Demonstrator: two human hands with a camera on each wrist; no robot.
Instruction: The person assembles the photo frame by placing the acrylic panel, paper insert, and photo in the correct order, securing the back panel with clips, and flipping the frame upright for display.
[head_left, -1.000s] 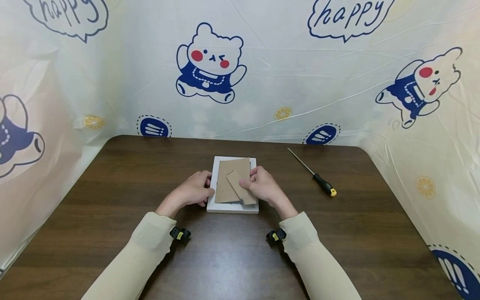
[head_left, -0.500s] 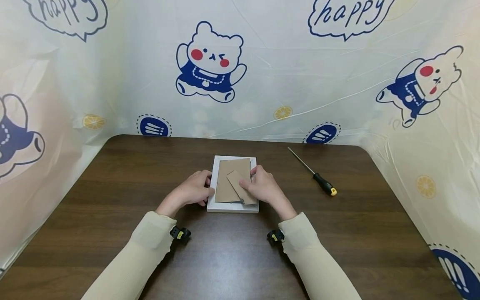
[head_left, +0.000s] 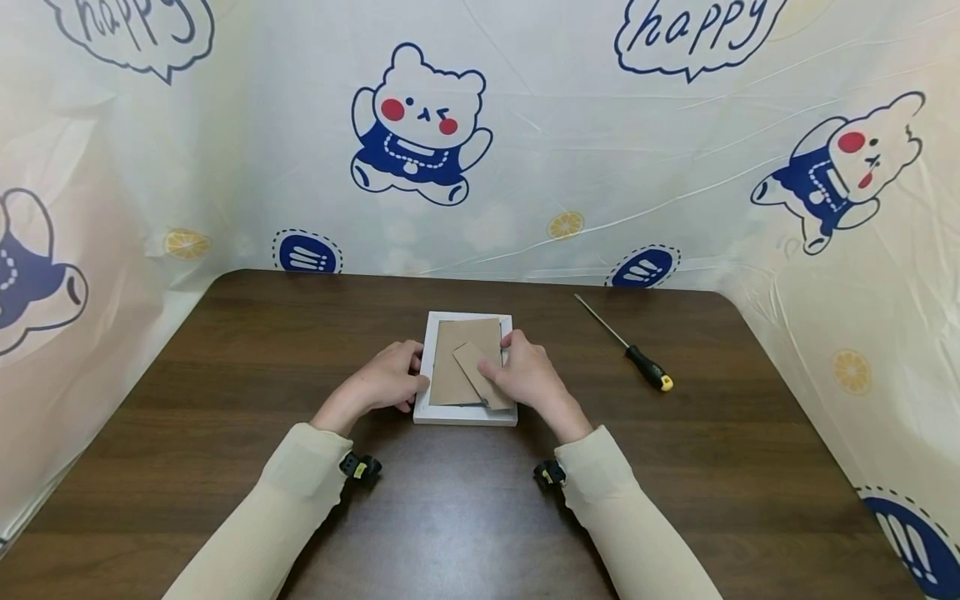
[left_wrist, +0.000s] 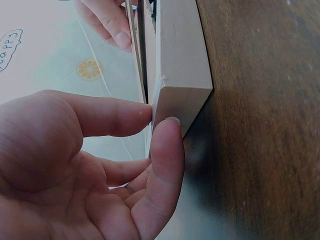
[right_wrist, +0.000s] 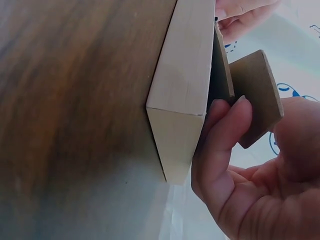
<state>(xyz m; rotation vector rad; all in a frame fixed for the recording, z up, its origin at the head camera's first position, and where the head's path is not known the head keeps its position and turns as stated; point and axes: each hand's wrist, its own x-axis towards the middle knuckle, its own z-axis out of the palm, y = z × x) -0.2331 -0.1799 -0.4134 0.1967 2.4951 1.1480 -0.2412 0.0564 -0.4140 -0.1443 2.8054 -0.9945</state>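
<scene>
A white picture frame lies back side up on the table, with a brown backing board over its opening. A narrow brown stand leg sits slanted on that board. My left hand grips the frame's left side, thumb on the upper edge and fingertips against the outer side. At the right side, my right hand pinches the backing board, its thumb over the stand leg and its fingers at the board's edge. In the right wrist view, the board stands tilted up from the frame, a dark gap beneath it.
A screwdriver with a black and yellow handle lies to the right of the frame, its tip pointing to the far edge. The dark wooden table is bordered by a printed sheet at the back and sides.
The backing board's far edge has shifted very slightly toward me. Both hands keep their hold in nearly the same place.
</scene>
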